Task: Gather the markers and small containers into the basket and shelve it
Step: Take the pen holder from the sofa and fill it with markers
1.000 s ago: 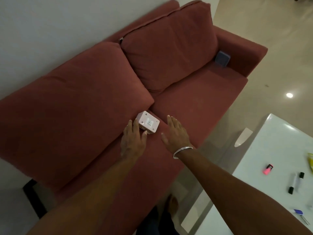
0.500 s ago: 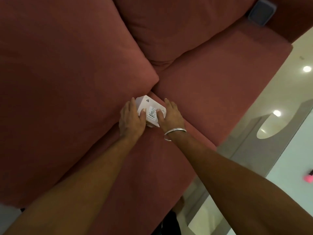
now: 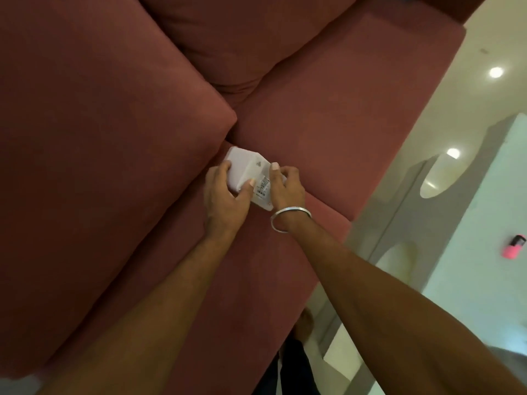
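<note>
Small white container (image 3: 246,169): located just above the centre of the head view, where the corner of a back cushion (image 3: 99,109) meets the seat cushion (image 3: 256,266) of a dark red sofa (image 3: 356,32). It is box-shaped and tilted, with one corner pointing to 11 o'clock. A barcode label (image 3: 263,189) sits on the face turned to the camera, toward the container's 5 o'clock end. It cannot be determined whether the container rests on the seat or is lifted clear of it.

Left grip (image 3: 225,195): a bare hand at 8 o'clock of the container. The fingers curl round the container's 9 o'clock side, and the thumb lies across the upper face. This grip holds the container.

Right grip (image 3: 286,189): a bare hand at 4 o'clock of the container. The thumb presses on the upper face beside the label, and the other fingers curl round the 3 o'clock edge. This grip also holds the container. A silver bangle (image 3: 289,218) circles the wrist.

Both forearms enter from 6 o'clock and converge on the container.

Desk (image 3: 499,195): white, at 3 o'clock of the view, separated from the sofa by a strip of floor. A pink highlighter (image 3: 514,246) lies on it at the frame edge and is blurred.

Floor (image 3: 413,109): pale and glossy, with bright light reflections (image 3: 496,72) at 2 o'clock.
</note>
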